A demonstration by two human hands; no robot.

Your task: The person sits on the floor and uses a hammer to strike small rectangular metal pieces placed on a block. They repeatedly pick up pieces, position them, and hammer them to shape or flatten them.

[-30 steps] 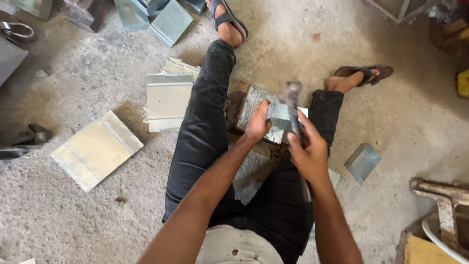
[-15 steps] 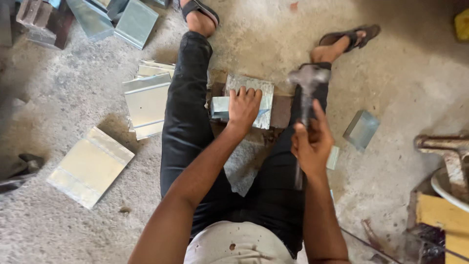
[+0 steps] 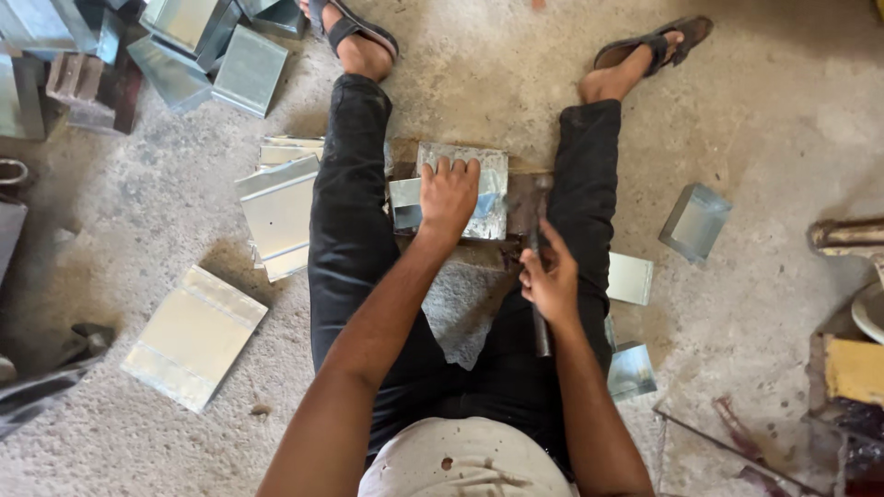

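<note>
The person sits on the concrete floor (image 3: 138, 433) with legs spread, and the work lies between the knees. The left hand (image 3: 448, 195) is spread flat, fingers extended and palm down, pressing on a folded sheet-metal piece (image 3: 488, 189) that rests on a dark block (image 3: 520, 207) between the legs; it grips nothing, only bears down on the metal's top face. The right hand (image 3: 550, 281) is clenched around the handle of a hammer (image 3: 537, 230), whose shaft runs back toward the body while the head sits low just beside the right edge of the sheet-metal piece, over the dark block. Whether the head touches the metal cannot be told.

Beside the left leg lies a stack of flat metal sheets (image 3: 276, 213), and farther out a single folded panel (image 3: 191, 336). Near the right leg sit a small metal box (image 3: 695, 221) and a flat square sheet (image 3: 630, 278), both well apart from the hands.
</note>
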